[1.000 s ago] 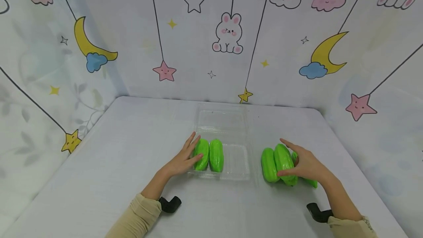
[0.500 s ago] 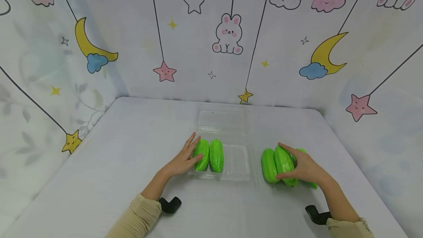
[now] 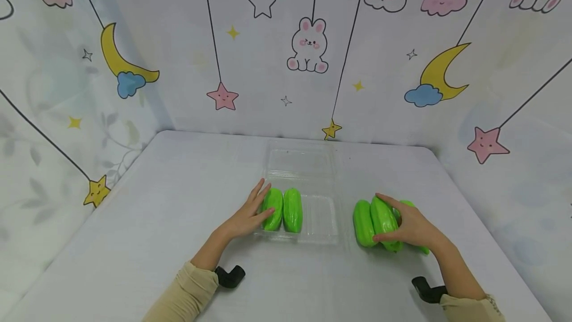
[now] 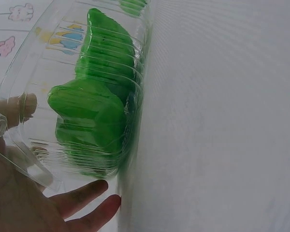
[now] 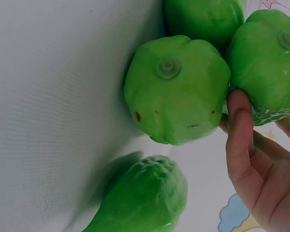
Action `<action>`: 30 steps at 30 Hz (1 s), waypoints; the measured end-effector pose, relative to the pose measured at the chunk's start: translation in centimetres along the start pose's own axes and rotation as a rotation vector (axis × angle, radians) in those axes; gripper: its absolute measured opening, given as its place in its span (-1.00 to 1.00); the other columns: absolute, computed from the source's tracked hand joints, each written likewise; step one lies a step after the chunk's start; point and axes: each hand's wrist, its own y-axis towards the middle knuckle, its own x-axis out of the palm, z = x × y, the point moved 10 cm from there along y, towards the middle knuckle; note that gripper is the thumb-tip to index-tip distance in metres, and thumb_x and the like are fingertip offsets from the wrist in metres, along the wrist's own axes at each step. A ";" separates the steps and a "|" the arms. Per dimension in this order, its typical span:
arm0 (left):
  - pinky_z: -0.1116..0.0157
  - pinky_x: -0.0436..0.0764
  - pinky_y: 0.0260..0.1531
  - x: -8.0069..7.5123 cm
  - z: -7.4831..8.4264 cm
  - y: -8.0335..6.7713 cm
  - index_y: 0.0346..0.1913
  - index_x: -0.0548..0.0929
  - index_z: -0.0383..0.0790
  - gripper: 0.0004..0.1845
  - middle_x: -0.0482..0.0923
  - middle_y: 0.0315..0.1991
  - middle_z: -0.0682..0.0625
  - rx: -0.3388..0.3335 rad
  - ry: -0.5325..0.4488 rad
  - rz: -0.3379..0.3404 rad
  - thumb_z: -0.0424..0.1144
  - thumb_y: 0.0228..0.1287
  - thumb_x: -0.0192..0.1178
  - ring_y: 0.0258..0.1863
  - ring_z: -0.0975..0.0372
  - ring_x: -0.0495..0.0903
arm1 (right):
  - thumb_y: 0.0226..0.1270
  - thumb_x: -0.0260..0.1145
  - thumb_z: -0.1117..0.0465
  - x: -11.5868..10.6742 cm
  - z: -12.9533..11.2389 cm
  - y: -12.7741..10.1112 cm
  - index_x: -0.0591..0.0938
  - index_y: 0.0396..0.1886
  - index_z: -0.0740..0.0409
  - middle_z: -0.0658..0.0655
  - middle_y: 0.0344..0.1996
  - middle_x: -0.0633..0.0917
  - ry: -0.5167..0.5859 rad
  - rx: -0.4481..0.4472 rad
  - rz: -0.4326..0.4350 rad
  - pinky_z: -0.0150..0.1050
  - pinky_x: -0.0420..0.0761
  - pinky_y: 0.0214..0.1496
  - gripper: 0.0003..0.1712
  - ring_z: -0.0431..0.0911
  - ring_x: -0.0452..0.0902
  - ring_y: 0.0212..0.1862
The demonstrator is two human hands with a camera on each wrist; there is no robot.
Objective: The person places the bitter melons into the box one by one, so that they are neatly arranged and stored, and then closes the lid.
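Note:
Two glossy green papayas lie side by side in the left part of a clear plastic clamshell box. My left hand rests at the box's left edge, fingers extended; its thumb reaches over the leftmost papaya. The left wrist view shows fingers beside the ribbed wall. To the right, my right hand grips the top papaya of a small pile between thumb and fingers. Another papaya sits against its left side. In the right wrist view the thumb presses the held papaya, near a lower one.
The box's lid lies folded back behind its base. More papayas sit partly hidden under and beyond the right hand, one of them lying apart. White cloth covers the table; a cartoon-printed curtain surrounds it.
Over the past second my right hand has lowered slightly and its fingers have come in against the top papaya. The left hand and the box stay where they were.

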 end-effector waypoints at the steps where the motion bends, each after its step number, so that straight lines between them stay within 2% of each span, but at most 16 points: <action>1: -0.14 0.11 0.19 0.0 0.0 0.0 0.44 -0.13 -0.20 -0.27 -0.43 0.44 -0.08 0.001 0.001 0.001 -0.06 0.39 -0.04 0.39 -0.05 -0.23 | -0.28 0.53 -0.19 0.0 0.0 0.0 0.23 0.35 0.12 0.35 0.07 0.47 -0.004 0.002 0.000 0.13 0.42 -0.07 0.17 0.16 0.38 0.04; 4: -0.14 0.11 0.19 0.0 0.1 0.0 0.44 -0.13 -0.20 -0.28 -0.42 0.44 -0.09 0.003 0.003 0.004 -0.06 0.39 -0.04 0.39 -0.06 -0.23 | -0.29 0.54 -0.19 -0.1 0.0 0.2 0.23 0.36 0.11 0.28 -0.01 0.50 -0.006 0.008 0.000 -0.04 0.44 -0.18 0.17 0.03 0.40 -0.15; 8: -0.14 0.11 0.19 -0.1 0.1 0.0 0.44 -0.12 -0.23 -0.28 -0.42 0.44 -0.07 -0.001 0.005 0.009 -0.06 0.39 -0.04 0.39 -0.06 -0.22 | -0.28 0.55 -0.16 -0.1 -0.1 0.3 0.21 0.36 0.11 0.20 -0.13 0.50 0.025 0.017 -0.003 -0.19 0.38 -0.33 0.18 -0.09 0.32 -0.40; 21: -0.16 0.06 0.20 -0.1 0.1 0.0 0.44 -0.12 -0.24 -0.27 -0.44 0.44 -0.10 0.001 0.013 0.010 -0.06 0.39 -0.05 0.38 -0.07 -0.23 | -0.23 0.52 -0.16 -0.3 -1.1 0.6 0.14 0.40 0.02 0.15 -0.24 0.49 0.061 0.053 -0.009 -0.29 0.40 -0.50 0.18 -0.16 0.35 -0.56; 26: -0.15 0.06 0.20 -0.1 0.3 0.0 0.44 -0.11 -0.26 -0.28 -0.43 0.44 -0.09 0.002 0.006 0.007 -0.06 0.39 -0.04 0.38 -0.07 -0.22 | -0.23 0.52 -0.16 -0.2 -1.7 1.0 0.13 0.40 0.01 0.09 -0.39 0.48 0.063 0.043 -0.015 -0.31 0.40 -0.55 0.18 -0.18 0.35 -0.59; 30: -0.16 0.07 0.19 -0.1 0.3 0.0 0.44 -0.11 -0.25 -0.28 -0.44 0.44 -0.09 0.004 0.011 0.009 -0.06 0.39 -0.05 0.38 -0.08 -0.21 | -0.24 0.53 -0.16 0.0 -2.4 1.3 0.14 0.40 0.01 -0.03 -0.63 0.38 0.048 0.024 -0.008 -0.34 0.36 -0.59 0.19 -0.24 0.28 -0.66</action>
